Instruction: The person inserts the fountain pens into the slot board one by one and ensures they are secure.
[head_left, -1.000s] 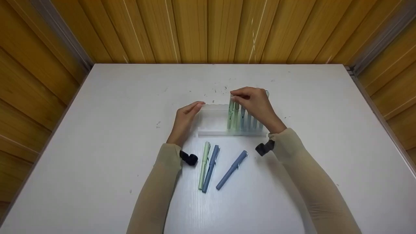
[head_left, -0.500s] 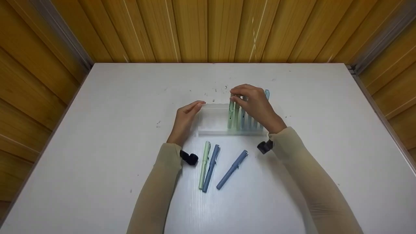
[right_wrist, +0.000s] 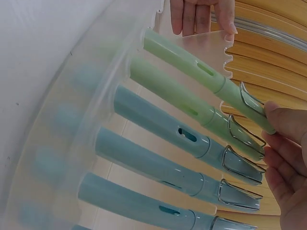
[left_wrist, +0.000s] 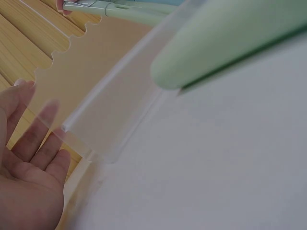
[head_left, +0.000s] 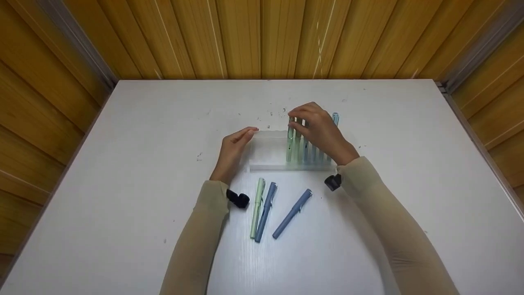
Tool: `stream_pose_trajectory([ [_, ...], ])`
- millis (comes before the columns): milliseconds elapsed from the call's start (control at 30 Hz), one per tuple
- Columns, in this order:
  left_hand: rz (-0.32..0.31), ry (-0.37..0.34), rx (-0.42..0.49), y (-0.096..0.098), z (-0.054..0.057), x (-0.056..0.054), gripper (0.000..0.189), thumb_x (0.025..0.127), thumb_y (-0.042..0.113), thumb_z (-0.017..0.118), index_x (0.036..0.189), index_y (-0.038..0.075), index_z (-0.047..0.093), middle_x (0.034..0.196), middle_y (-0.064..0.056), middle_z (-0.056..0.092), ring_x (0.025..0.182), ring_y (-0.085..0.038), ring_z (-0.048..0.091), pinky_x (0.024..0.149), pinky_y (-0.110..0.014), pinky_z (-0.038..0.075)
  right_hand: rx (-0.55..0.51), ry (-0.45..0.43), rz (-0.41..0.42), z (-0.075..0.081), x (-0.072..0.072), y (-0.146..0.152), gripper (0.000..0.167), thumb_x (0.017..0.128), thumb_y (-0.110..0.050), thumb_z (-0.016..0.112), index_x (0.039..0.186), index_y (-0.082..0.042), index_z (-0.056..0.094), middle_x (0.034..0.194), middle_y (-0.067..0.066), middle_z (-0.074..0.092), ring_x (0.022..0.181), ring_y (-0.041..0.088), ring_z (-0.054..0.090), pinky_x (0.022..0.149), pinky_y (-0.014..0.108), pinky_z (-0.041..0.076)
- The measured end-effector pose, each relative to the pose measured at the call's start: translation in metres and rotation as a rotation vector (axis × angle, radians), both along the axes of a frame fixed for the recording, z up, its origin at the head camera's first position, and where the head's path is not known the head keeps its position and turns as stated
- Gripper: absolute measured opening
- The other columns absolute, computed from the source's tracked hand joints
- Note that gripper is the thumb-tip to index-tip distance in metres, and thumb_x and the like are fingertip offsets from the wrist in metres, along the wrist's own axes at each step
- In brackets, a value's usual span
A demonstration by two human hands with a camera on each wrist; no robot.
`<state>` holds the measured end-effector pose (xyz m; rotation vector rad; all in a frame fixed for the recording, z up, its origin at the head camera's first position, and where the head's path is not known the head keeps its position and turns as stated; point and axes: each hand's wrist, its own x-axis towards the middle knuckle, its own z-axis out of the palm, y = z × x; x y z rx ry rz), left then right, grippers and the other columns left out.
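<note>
A clear pen rack (head_left: 268, 149) with a scalloped top edge stands on the table. My left hand (head_left: 235, 149) holds its left end; in the left wrist view fingers show through the clear panel (left_wrist: 91, 62). My right hand (head_left: 321, 129) pinches the cap end of a light green pen (right_wrist: 184, 64), the leftmost in the rack, whose lower end sits at the front ledge. Beside it stand another green pen (right_wrist: 168, 93) and several blue pens (right_wrist: 153, 117), all upright with metal clips. My right hand partly covers their tops in the head view.
In front of the rack lie a light green pen (head_left: 257, 209), a dark blue pen (head_left: 266, 213) close beside it, and another dark blue pen (head_left: 292, 214) set apart at a slant. The white table (head_left: 123, 196) meets wood-panelled walls (head_left: 241, 41) behind and at the sides.
My right hand has tilted up slightly, still at the top of the leftmost green pen, uncovering more of the far-right blue pen. My left hand and the loose pens stay put.
</note>
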<state>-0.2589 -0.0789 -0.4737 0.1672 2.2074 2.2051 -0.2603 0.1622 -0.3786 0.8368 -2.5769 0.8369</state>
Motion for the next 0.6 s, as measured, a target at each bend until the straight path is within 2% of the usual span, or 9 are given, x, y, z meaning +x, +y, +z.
stream_pose_trajectory([
  [133,-0.005,0.008,-0.005,-0.0009,0.0004,0.0003,0.046,0.091,0.045,0.062,0.121,0.011,0.067,0.122,0.004,0.067,0.123,-0.008,0.055,0.112,-0.034,0.036,-0.003,-0.017,-0.005,-0.0009,-0.0019,-0.0005,0.026,0.088,-0.013,0.069,0.114,-0.005,0.069,0.113,0.008,0.068,0.109,0.021,0.059,0.094,0.034,0.052],
  [367,-0.003,0.019,0.018,-0.0010,0.0007,-0.0004,0.040,0.091,0.043,0.063,0.116,0.014,0.070,0.124,-0.004,0.066,0.121,-0.011,0.057,0.110,-0.034,0.038,0.015,-0.029,-0.023,-0.0018,-0.0034,-0.0016,0.028,0.090,-0.016,0.068,0.115,-0.006,0.069,0.116,0.007,0.067,0.109,0.020,0.059,0.095,0.033,0.052],
  [600,-0.009,0.012,0.022,-0.0001,-0.0001,0.0008,0.048,0.091,0.045,0.062,0.121,0.008,0.066,0.124,0.002,0.066,0.124,-0.009,0.054,0.112,-0.034,0.036,0.022,-0.019,-0.030,-0.0050,-0.0042,-0.0015,0.029,0.090,-0.016,0.067,0.117,-0.005,0.068,0.117,0.008,0.067,0.114,0.022,0.058,0.097,0.037,0.050],
])
